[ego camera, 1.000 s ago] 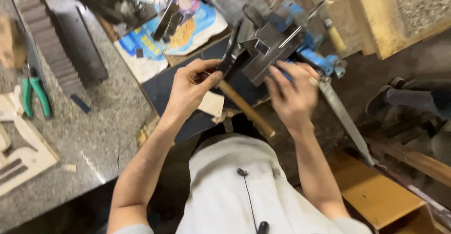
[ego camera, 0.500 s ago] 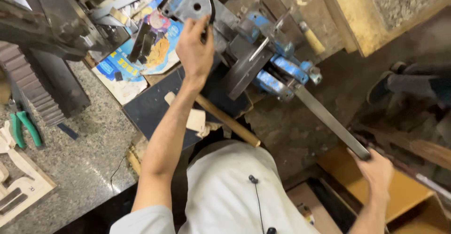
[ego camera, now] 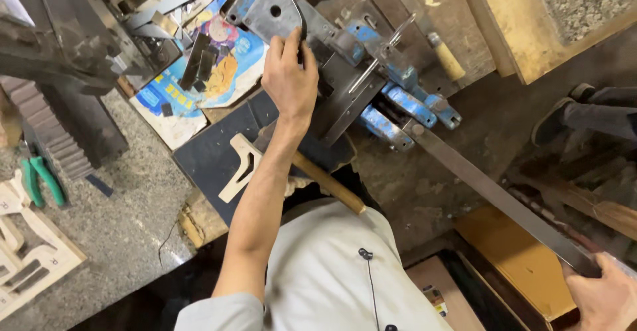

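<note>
The right hand [ego camera: 605,294] is cut off at the frame's bottom-right corner where it grips the long steel lever [ego camera: 497,198], and the left hand [ego camera: 290,79] hides whatever its fingers press.
</note>
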